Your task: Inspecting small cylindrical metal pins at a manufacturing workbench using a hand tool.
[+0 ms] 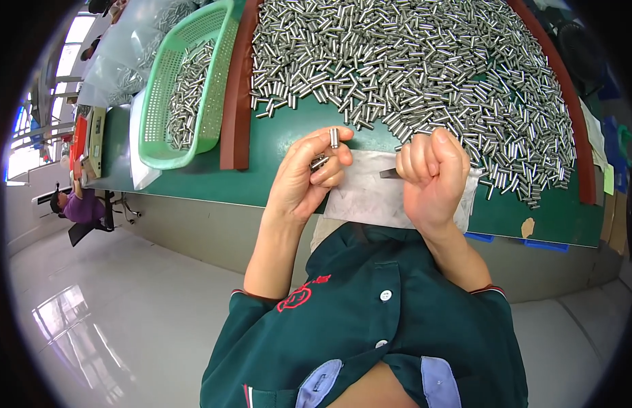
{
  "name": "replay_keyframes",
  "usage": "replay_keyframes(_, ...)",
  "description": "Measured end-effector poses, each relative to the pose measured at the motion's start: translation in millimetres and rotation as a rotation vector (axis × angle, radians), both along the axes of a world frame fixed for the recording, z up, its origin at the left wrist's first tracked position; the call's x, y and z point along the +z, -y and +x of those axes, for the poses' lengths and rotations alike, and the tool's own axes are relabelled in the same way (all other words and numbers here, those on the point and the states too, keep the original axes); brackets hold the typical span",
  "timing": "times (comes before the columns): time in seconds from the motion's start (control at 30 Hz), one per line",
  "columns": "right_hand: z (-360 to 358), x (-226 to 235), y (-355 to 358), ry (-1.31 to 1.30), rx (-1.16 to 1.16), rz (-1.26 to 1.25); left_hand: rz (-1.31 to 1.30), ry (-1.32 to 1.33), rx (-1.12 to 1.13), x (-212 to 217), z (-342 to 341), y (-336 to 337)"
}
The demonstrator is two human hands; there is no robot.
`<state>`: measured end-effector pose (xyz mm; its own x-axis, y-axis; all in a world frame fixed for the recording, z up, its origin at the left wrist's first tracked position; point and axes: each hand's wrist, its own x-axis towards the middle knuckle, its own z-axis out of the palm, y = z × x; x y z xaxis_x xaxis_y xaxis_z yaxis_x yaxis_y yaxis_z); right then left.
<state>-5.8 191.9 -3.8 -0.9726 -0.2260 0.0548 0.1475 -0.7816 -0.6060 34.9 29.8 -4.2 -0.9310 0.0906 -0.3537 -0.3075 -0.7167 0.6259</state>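
In the head view, the left hand [299, 166] pinches a shiny metal pin [334, 139] upright, with at least one spare pin [319, 163] in its curled fingers — a steady, light grip should serve. The right hand [433, 170] is closed round a dark flat-tipped tool [389, 174], its type unclear. Best work over the pale cloth [363, 197], tip clear of the fingers — away from the pin pile [418, 68].

The right hand [435, 173] hides all but the tip of a dark tool [389, 174]; the left hand [302, 173] partly covers a metal pin [319, 163]; the top edge cuts off the pile [411, 68]
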Motion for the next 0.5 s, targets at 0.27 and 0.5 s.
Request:
replay_keyframes(0.27,0.3,0.9,-0.2,0.011,0.002,0.008,-0.035,0.015,-0.001,1.8,-0.9,0.7)
replay_keyframes(0.5,-0.3,0.8,-0.5,-0.003,-0.002,0.019,0.005,-0.016,0.1,2.7,-3.9,0.1)
